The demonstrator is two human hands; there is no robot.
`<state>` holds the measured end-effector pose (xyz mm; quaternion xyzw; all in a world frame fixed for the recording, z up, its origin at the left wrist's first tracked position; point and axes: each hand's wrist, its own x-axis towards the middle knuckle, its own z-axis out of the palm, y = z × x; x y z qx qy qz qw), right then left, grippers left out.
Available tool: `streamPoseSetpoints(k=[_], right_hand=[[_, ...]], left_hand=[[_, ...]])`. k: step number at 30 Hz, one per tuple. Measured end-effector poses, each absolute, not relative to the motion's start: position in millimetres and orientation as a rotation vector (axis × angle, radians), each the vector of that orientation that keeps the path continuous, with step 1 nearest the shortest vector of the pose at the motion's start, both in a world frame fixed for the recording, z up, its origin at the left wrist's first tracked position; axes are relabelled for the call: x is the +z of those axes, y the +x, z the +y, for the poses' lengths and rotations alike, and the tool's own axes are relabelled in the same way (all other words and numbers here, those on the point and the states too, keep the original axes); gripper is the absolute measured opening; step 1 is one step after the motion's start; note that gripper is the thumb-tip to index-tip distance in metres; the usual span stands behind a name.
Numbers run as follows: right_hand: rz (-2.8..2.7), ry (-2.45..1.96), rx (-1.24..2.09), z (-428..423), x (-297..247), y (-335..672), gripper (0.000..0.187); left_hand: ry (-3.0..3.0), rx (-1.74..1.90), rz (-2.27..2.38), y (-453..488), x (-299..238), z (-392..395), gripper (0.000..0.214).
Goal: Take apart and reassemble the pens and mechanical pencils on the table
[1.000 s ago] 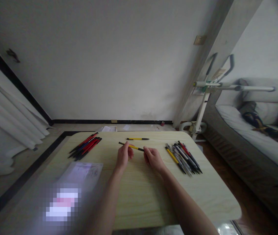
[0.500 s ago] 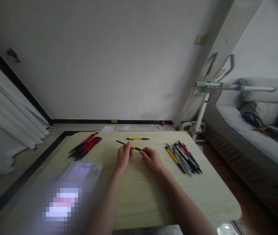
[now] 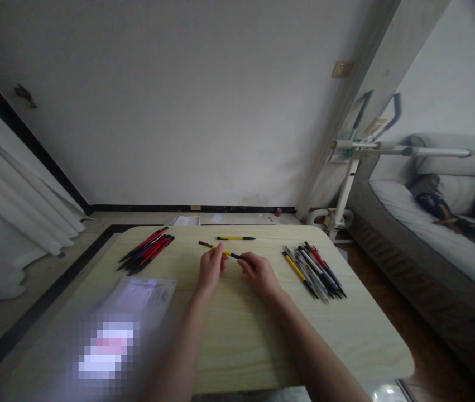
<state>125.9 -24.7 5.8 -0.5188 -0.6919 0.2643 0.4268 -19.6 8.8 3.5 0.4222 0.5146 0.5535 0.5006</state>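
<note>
Left hand: mine (image 3: 210, 269), fingers curled nearly closed, thumb and fingers pinching the barrel around its middle.
Right hand: mine (image 3: 261, 273), half curled, thumb and fingertips closed at the black right-hand end; exact contact partly hidden.
Pen in hand: one, yellow and black (image 3: 230, 254), spanning both hands over the table's middle, slightly aslant.
Handling: light and stiff, I judge; smooth, so possibly slippery; thin parts probably crack if bent. Best hold: the barrel's middle, with a light pinch at the end.
Loose pen: one, yellow and black (image 3: 236, 238), lying crosswise just beyond my hands.
Right-side pens: a bunch (image 3: 313, 272), yellow, clear, white, red and black, lying slanted.
Left-side pens: a bunch (image 3: 147, 252), mostly red and black, some blue.
Plastic bag: one, clear (image 3: 162, 291), nearer me than the left-side pens.
Table: pale wood-grain top (image 3: 241, 340), rounded corners.
</note>
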Motion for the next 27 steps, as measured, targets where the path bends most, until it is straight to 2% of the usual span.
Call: streamPoseSetpoints(k=[10,27], right_hand=[[-1.797,-1.288,0.699,-28.1,10.5,124.9,0.031],[-1.581,-1.288,0.886,-24.5,1.7,123.3,0.04]], left_hand=[[1.068,1.31,1.28,-20.1,3.9,8.7,0.04],[1.128,1.23,1.218,-19.3,9.3,5.9,0.038]])
